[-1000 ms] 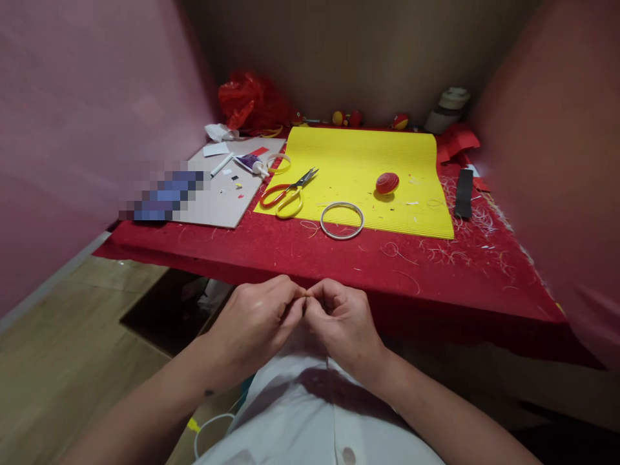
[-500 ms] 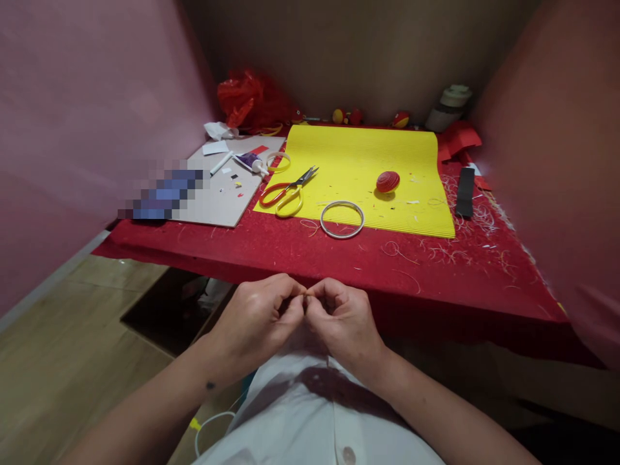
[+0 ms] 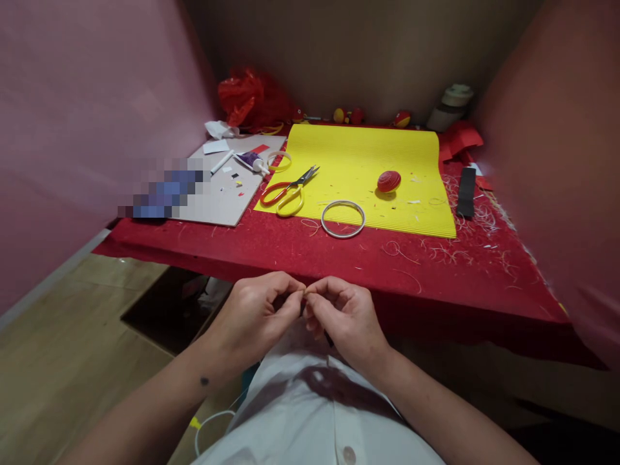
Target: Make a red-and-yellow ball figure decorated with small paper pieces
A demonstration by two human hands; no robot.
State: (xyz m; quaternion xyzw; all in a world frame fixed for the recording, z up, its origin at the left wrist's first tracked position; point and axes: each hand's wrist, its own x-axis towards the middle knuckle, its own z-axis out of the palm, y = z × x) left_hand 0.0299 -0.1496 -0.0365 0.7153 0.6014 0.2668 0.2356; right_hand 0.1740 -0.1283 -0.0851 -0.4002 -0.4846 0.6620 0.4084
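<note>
At the front edge of the red-covered table (image 3: 300, 255), my left hand (image 3: 264, 313) and my right hand (image 3: 341, 313) meet fingertip to fingertip. Both are closed in a pinch, thumb against forefinger. What lies between the fingertips is too small and hidden to name. A bit of something dark shows under my right hand. Beyond the hands, a silvery ring (image 3: 343, 219) lies at the near edge of a yellow corrugated sheet (image 3: 349, 155). On that sheet rest scissors (image 3: 293, 192) with one red and one yellow handle, and a red ridged coil (image 3: 389, 181).
At left, a grey board (image 3: 227, 203) carries a purple-and-white glue tube (image 3: 252, 161) and paper scraps. A roll of yellow tape (image 3: 279, 161) lies beside it. Behind are a red plastic bag (image 3: 252, 97) and a jar (image 3: 450, 106). A black strip (image 3: 466, 192) lies at right among thread ends.
My hands stay together at the same place. The right fingers have shifted slightly, and the lower fingers of that hand now show below the pinch.
</note>
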